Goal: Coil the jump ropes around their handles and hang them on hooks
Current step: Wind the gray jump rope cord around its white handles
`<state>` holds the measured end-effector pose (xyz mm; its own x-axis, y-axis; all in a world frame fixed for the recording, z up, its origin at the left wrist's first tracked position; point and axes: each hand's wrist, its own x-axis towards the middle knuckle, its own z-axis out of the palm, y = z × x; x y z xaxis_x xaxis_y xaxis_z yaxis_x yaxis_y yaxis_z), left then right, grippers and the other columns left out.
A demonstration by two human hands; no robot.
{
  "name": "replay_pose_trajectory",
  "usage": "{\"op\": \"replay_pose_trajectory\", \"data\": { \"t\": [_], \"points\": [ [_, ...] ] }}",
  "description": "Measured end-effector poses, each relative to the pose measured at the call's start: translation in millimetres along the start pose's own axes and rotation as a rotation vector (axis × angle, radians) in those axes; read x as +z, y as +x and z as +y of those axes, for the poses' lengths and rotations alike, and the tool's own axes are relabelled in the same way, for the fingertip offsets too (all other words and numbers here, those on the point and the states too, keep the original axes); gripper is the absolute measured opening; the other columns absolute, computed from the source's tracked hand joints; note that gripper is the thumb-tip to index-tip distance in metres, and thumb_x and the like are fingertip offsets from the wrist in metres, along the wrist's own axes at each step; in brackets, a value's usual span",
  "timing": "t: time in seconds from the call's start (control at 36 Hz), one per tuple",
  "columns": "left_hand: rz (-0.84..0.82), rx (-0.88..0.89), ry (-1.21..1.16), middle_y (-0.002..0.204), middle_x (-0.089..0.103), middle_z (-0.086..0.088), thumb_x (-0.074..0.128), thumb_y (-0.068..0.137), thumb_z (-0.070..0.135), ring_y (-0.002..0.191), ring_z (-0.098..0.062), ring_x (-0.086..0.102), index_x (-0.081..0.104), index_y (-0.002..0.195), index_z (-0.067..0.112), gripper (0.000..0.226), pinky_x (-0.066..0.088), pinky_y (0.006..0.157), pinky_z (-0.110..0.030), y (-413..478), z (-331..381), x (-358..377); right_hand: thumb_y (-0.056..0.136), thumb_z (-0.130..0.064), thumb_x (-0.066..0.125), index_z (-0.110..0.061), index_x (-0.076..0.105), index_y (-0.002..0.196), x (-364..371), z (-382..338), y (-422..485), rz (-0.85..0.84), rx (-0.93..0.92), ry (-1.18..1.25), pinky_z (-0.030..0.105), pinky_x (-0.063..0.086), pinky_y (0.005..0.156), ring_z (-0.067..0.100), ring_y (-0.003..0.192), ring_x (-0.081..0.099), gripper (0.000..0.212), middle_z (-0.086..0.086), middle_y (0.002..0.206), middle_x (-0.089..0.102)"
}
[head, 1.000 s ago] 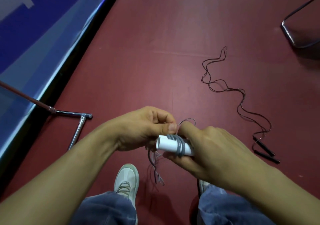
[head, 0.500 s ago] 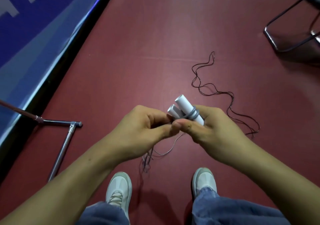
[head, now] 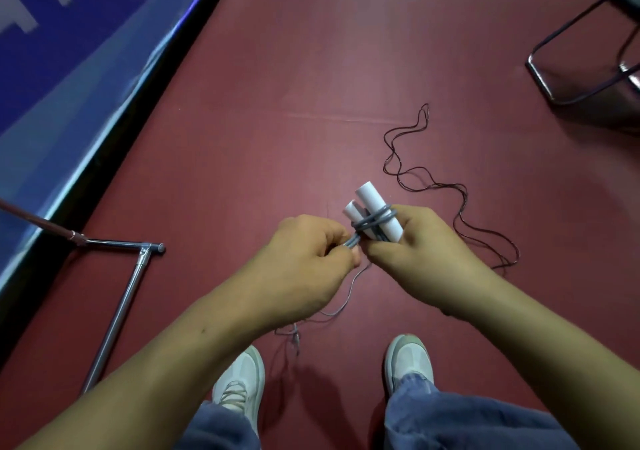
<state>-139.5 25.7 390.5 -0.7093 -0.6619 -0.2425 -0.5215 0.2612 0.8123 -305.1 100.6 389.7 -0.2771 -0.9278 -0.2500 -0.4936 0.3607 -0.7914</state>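
At the upper left of the frame a blue panel (head: 76,68) is running along the edge of the red floor (head: 277,85). Below it, at the left middle, a metal rod frame (head: 133,290) is lying well apart from the work.

At centre, the left hand (head: 308,262) is pinching the grey rope (head: 372,222) between thumb and curled fingers, just left of the white handles (head: 375,208). The right hand (head: 429,252) is gripping both handles together, fingers curled round them, with a few grey turns sitting around the pair.

To wind well, the left hand should be drawing the cord taut and laying each turn snug beside the last. The right should be clamping the handles parallel so they are not splaying.

The slack tail (head: 349,288) is trailing down toward the shoes (head: 242,380), where it could be catching underfoot. Right of centre a dark jump rope (head: 431,186) is lying loose and uncoiled, and a chair frame (head: 540,78) is standing at the upper right. No hooks are showing.
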Motion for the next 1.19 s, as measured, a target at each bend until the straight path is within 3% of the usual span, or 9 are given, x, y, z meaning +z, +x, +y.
{"op": "replay_pose_trajectory", "data": {
  "t": [0.11,0.25,0.39,0.53,0.58,0.69,0.78,0.94,1.19],
  "points": [
    [0.07,0.056,0.096,0.048,0.036,0.007,0.064,0.089,0.036,0.048,-0.011,0.03,0.046,0.057,0.012,0.044,0.028,0.047,-0.027,2,1,6,0.087,-0.01,0.061,-0.026,0.06,0.078,12,1,4,0.007,-0.032,-0.086,0.016,0.035,0.045,0.005,0.05,0.039,0.018,-0.008,0.06,0.058],
    [0.151,0.105,0.182,0.044,0.039,0.004,0.055,0.084,0.06,0.045,-0.014,0.033,0.049,0.052,0.014,0.056,0.029,0.047,-0.03,2,-3,2,0.093,-0.014,0.056,-0.019,0.067,0.09,11,-1,2,-0.108,-0.082,-0.075,0.031,0.042,0.052,0.009,0.057,0.045,0.013,0.004,0.073,0.068],
    [0.195,0.118,0.218,0.042,0.036,0.003,0.054,0.093,0.052,0.045,-0.017,0.031,0.04,0.047,0.019,0.059,0.025,0.047,-0.033,5,-5,3,0.093,-0.011,0.056,-0.017,0.046,0.067,16,-5,-5,-0.108,-0.064,-0.016,0.019,0.026,0.043,0.008,0.047,0.03,0.028,-0.01,0.051,0.04],
    [0.22,0.129,0.143,0.046,0.043,0.001,0.053,0.098,0.046,0.047,-0.016,0.035,0.056,0.057,0.01,0.055,0.031,0.05,-0.034,8,-4,-1,0.071,-0.04,0.049,-0.023,0.061,0.064,8,-18,-10,-0.246,0.242,0.506,0.03,0.014,0.052,0.014,0.046,0.025,0.022,0.002,0.059,0.038],
    [0.237,0.148,0.125,0.043,0.044,0.005,0.053,0.098,0.046,0.045,-0.014,0.037,0.057,0.057,0.012,0.054,0.03,0.046,-0.027,8,-2,-3,0.083,-0.05,0.048,-0.024,0.062,0.063,6,-19,-12,-0.301,0.271,0.589,0.028,0.015,0.051,0.012,0.046,0.024,0.035,0.002,0.06,0.038],
    [0.302,0.186,0.147,0.04,0.047,0.019,0.057,0.101,0.034,0.041,-0.004,0.044,0.042,0.045,0.027,0.058,0.028,0.044,-0.013,4,2,-5,0.102,-0.056,0.032,-0.017,0.065,0.081,3,-16,-14,-0.312,0.243,0.617,0.026,0.017,0.048,0.013,0.048,0.024,0.055,0.002,0.062,0.037],
    [0.326,0.219,0.248,0.047,0.05,0.026,0.051,0.101,0.041,0.045,-0.003,0.046,0.051,0.05,0.028,0.053,0.028,0.045,-0.014,0,4,-4,0.102,-0.06,0.032,-0.015,0.067,0.091,5,-14,-14,-0.288,0.208,0.615,0.025,0.018,0.048,0.014,0.049,0.025,0.058,0.003,0.063,0.037],
    [0.362,0.251,0.271,0.043,0.043,0.003,0.049,0.1,0.045,0.045,-0.019,0.044,0.057,0.057,0.018,0.052,0.031,0.046,-0.034,0,-1,-1,0.1,-0.065,0.032,-0.028,0.067,0.079,8,-14,-16,-0.272,0.264,0.641,0.02,0.021,0.045,0.013,0.049,0.025,0.055,0.001,0.06,0.035],
    [0.33,0.17,0.145,0.045,0.041,0.006,0.055,0.096,0.041,0.044,-0.013,0.037,0.045,0.056,0.017,0.048,0.029,0.044,-0.024,-5,5,-6,0.1,-0.065,0.034,-0.022,0.05,0.095,3,-20,-18,-0.329,0.286,0.759,0.016,0.018,0.042,0.01,0.046,0.022,0.046,0.0,0.059,0.031]
  ]
}}
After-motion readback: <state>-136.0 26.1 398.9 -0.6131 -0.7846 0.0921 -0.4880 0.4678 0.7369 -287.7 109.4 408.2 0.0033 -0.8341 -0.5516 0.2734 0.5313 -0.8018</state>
